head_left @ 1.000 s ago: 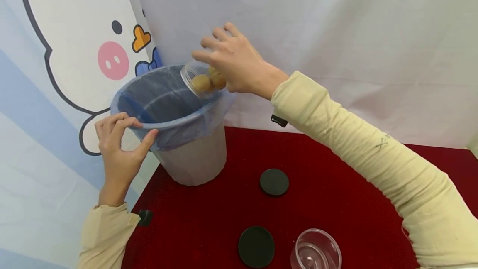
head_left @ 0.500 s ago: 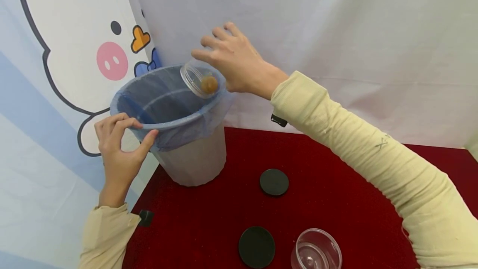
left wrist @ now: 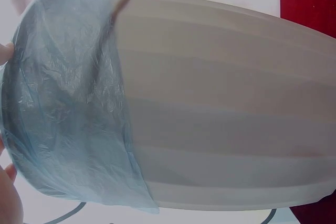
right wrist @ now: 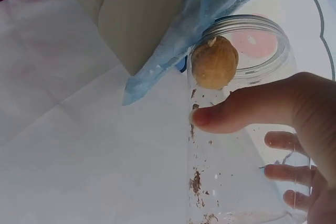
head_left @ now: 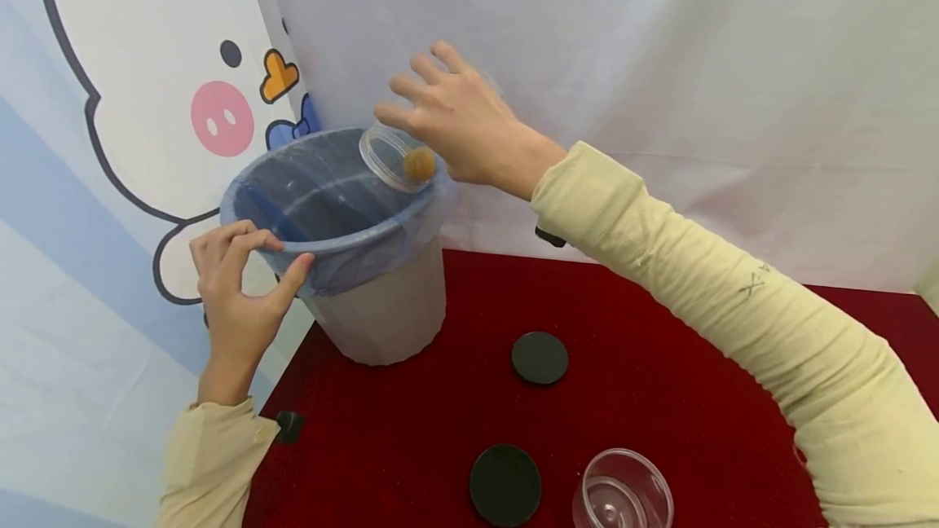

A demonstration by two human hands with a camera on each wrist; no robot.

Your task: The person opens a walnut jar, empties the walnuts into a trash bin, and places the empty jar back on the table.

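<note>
My right hand grips a clear jar tilted mouth-down over the rim of a trash can. One round brown ball, perhaps a walnut or dried fruit, lies just inside the jar's mouth. Brown crumbs cling to the jar wall under my thumb. My left hand pinches the near-left rim of the can, thumb outside and fingers over the edge. A thin blue bag lines the can and folds down over its outside. The can's bottom is hidden.
Two dark round lids lie on the red tabletop. A clear open jar stands at the front. A white cloth hangs behind, and a cartoon-printed sheet hangs at the left.
A second ago several brown balls were visible in the jar; one is visible now, near its mouth. Both hands have stayed almost in place.
</note>
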